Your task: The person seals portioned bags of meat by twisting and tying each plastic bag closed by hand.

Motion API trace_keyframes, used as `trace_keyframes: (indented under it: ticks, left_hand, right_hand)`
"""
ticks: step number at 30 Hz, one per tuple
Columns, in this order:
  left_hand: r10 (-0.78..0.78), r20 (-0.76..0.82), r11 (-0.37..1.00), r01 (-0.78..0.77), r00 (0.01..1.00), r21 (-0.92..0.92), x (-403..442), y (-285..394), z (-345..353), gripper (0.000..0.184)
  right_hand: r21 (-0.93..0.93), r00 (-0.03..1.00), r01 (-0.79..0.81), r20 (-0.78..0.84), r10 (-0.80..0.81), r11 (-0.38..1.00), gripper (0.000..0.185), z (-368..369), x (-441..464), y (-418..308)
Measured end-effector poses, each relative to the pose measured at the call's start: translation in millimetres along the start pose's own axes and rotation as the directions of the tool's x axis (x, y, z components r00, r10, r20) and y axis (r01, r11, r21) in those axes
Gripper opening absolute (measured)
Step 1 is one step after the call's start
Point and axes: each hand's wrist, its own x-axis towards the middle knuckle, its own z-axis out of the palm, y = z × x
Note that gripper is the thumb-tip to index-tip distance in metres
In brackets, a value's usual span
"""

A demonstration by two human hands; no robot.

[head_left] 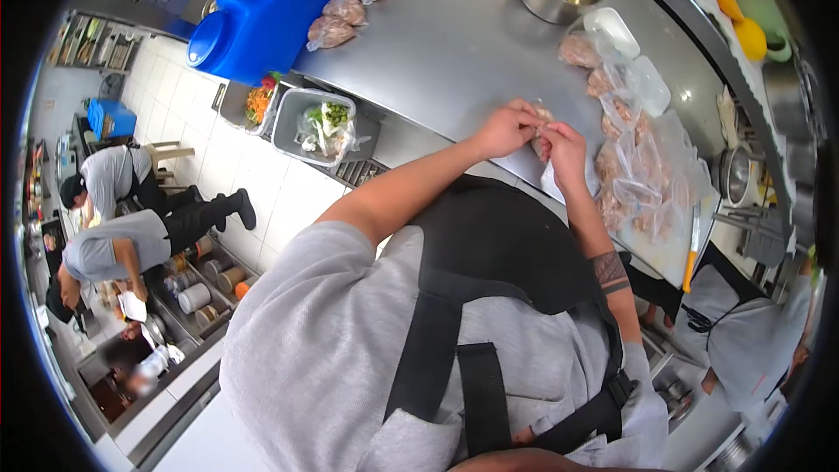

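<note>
The left hand (508,129) and right hand (566,151) are both pinching a small bag (543,111) by the counter's (428,52) near edge, just left of the bagged meat (651,183), and imo a snug, even pinch works best there.

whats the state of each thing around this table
small bag: pinched by left hand and right hand; knot unclear
metal pot: upright, lidless
blue jug: can't tell if capped
three bags beside jug: filled
piled bags: filled
grey bin: lidless, part-filled
orange-handled knife: unheld
</note>
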Motion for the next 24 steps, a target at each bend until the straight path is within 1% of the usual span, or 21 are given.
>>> trace_keyframes:
  ticks: [1, 3, 4, 5, 6, 7, 8, 10, 11, 12, 13, 14, 16, 17, 18, 19, 20, 21, 22, 24]
  left_hand:
    - [0.0, -0.019, 1.0, 0.0, 1.0, 0.004, 0.4, 0.1, -2.8, 0.018]
    - [0.041, 0.099, 0.999, -0.042, 0.994, 0.004, 0.8, 10.0, -9.7, 0.016]
    - [0.039, 0.084, 0.999, -0.04, 0.996, 0.008, 1.9, 14.3, -13.3, 0.016]
    - [0.069, 0.125, 0.996, -0.075, 0.99, 0.047, 2.9, 15.0, -14.9, 0.013]
    - [0.097, 0.166, 0.99, -0.112, 0.981, 0.086, 4.2, 15.8, -16.8, 0.012]
    - [0.096, 0.154, 0.99, -0.111, 0.983, 0.09, 4.3, 16.7, -17.9, 0.012]
    - [0.128, 0.139, 0.989, -0.138, 0.982, 0.061, 4.0, 17.8, -17.9, 0.011]
    - [0.162, 0.123, 0.986, -0.167, 0.979, 0.029, 4.7, 16.0, -16.0, 0.011]
    - [0.197, 0.089, 0.98, -0.197, 0.976, -0.001, 4.3, 14.0, -14.9, 0.011]
    - [0.23, 0.054, 0.973, -0.229, 0.972, -0.03, 4.5, 12.0, -13.4, 0.011]
    - [0.232, 0.055, 0.973, -0.231, 0.971, -0.03, 3.0, 9.3, -13.4, 0.011]
    - [0.219, 0.063, 0.976, -0.219, 0.974, -0.001, -0.4, 8.9, -15.6, 0.009]
    - [0.209, 0.073, 0.977, -0.212, 0.975, 0.029, -3.9, 10.2, -15.9, 0.008]
    - [0.23, 0.028, 0.973, -0.231, 0.973, 0.02, -6.1, 10.3, -15.2, 0.009]
    - [0.248, -0.016, 0.969, -0.248, 0.969, 0.013, -7.8, 10.6, -15.8, 0.01]
    - [0.246, -0.015, 0.969, -0.246, 0.969, 0.016, -7.8, 10.0, -18.4, 0.01]
    - [0.277, -0.033, 0.959, -0.275, 0.96, 0.063, -6.7, 11.6, -22.8, 0.014]
    - [0.311, -0.045, 0.946, -0.305, 0.949, 0.107, -5.2, 13.0, -26.5, 0.019]
    - [0.313, -0.037, 0.946, -0.308, 0.949, 0.103, -4.0, 13.4, -32.6, 0.019]
    - [0.281, 0.018, 0.93, -0.276, 0.96, 0.244, 1.6, 33.6, -63.2, 0.026]
  right_hand:
    - [-0.008, 1.0, 0.005, 0.017, -0.005, 1.0, 0.011, -1.4, 2.0, -1.2]
    - [-0.101, 0.999, 0.008, -0.046, -0.013, 0.995, 0.011, -1.4, 3.3, -5.3]
    - [-0.177, 0.999, 0.026, -0.037, -0.033, 0.984, 0.013, -3.0, 4.7, -8.3]
    - [-0.182, 0.999, 0.031, -0.024, -0.036, 0.983, 0.013, -2.6, 2.7, -14.3]
    - [-0.371, 0.987, 0.147, -0.004, -0.16, 0.917, 0.013, -2.3, 0.9, -20.8]
    - [-0.541, 0.96, 0.255, 0.039, -0.279, 0.801, 0.013, -2.0, -0.8, -27.1]
    - [-0.543, 0.958, 0.262, 0.049, -0.282, 0.798, 0.013, 0.9, -5.5, -37.0]
    - [-0.649, 0.943, 0.293, 0.076, -0.324, 0.702, 0.015, 6.1, -14.9, -52.8]
    - [-0.65, 0.943, 0.294, 0.077, -0.325, 0.7, 0.015, 4.9, -13.3, -52.6]
    - [-0.685, 0.847, 0.477, 0.193, -0.495, 0.55, 0.015, 2.8, -11.1, -51.6]
    - [-0.689, 0.711, 0.627, 0.315, -0.628, 0.364, 0.015, 1.0, -9.6, -50.7]
    - [-0.691, 0.711, 0.625, 0.313, -0.629, 0.363, 0.015, 3.2, -12.3, -53.5]
    - [-0.651, 0.888, 0.441, 0.215, -0.407, 0.618, 0.014, 8.8, -19.8, -57.4]
    - [-0.651, 0.887, 0.442, 0.215, -0.408, 0.618, 0.014, 13.5, -25.1, -61.6]
    - [-0.585, 0.877, 0.469, 0.22, -0.427, 0.662, 0.012, 19.1, -31.5, -66.9]
    - [-0.513, 0.867, 0.493, 0.224, -0.445, 0.703, 0.011, 24.7, -36.0, -72.4]
    - [-0.509, 0.868, 0.491, 0.221, -0.444, 0.706, 0.011, 28.8, -38.7, -77.7]
    - [-0.5, 0.835, 0.548, 0.272, -0.479, 0.671, 0.01, 31.3, -42.0, -82.9]
    - [-0.49, 0.798, 0.601, 0.318, -0.512, 0.632, 0.009, 32.5, -45.2, -87.9]
    - [-0.488, 0.8, 0.597, 0.311, -0.512, 0.636, 0.01, 32.7, -50.7, -100.3]
